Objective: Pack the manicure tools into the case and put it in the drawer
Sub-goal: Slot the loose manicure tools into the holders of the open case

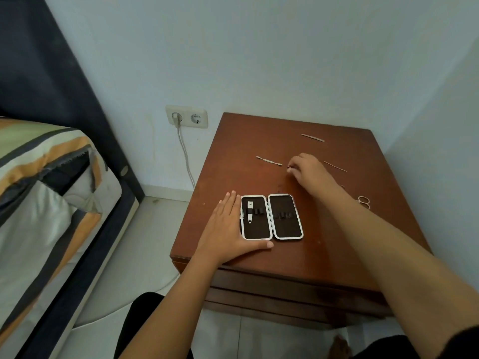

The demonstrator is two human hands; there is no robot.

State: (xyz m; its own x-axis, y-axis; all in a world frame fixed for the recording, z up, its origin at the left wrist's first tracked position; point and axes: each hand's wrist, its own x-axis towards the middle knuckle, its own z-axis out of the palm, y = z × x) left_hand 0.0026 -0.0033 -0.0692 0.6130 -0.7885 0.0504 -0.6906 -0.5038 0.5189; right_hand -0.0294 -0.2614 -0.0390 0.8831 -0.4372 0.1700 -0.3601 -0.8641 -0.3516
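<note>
An open manicure case (285, 229) with a dark lining and white rim lies flat on the brown nightstand (324, 244). A nail clipper (249, 211) sits strapped in its left half. My left hand (228, 231) rests flat against the case's left edge, thumb along its front. My right hand (308, 172) is farther back with its fingertips pinched on a small dark tool that is mostly hidden. Loose on the top lie a thin metal tool (265, 160), another (312, 137), a slim stick (335, 166) and small scissors (364, 201), partly behind my right forearm.
The nightstand's drawer front (272, 288) shows shut below the top's front edge. A bed with striped bedding (46, 193) stands to the left. A wall socket (186, 116) with a plugged white cable is behind, and walls close the back and right.
</note>
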